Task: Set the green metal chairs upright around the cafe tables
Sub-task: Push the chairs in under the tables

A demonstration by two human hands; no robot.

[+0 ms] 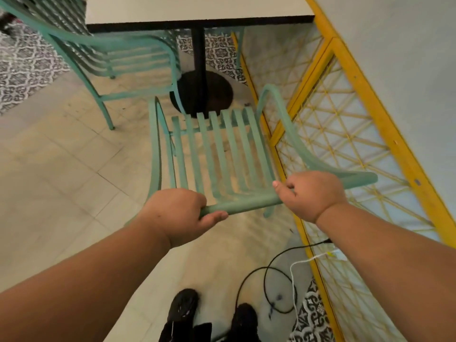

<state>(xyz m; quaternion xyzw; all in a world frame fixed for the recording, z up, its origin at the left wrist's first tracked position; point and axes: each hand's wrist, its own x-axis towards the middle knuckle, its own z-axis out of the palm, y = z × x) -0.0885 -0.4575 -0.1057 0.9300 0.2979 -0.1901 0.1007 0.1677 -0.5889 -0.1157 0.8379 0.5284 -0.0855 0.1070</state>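
A green metal chair (222, 149) with a slatted seat stands in front of me, facing the white cafe table (197, 8). My left hand (177, 213) grips the top rail of its backrest from the left. On the same rail further right, my right hand (311, 193) curls its fingers round the bar. A second green metal chair (111, 58) stands upright at the upper left, beside the table.
The table's black post and round base (202, 92) sit just beyond the held chair. A yellow lattice partition (345, 134) runs along the right. Black and white cables (278, 287) lie on the tiled floor near my shoes (212, 314).
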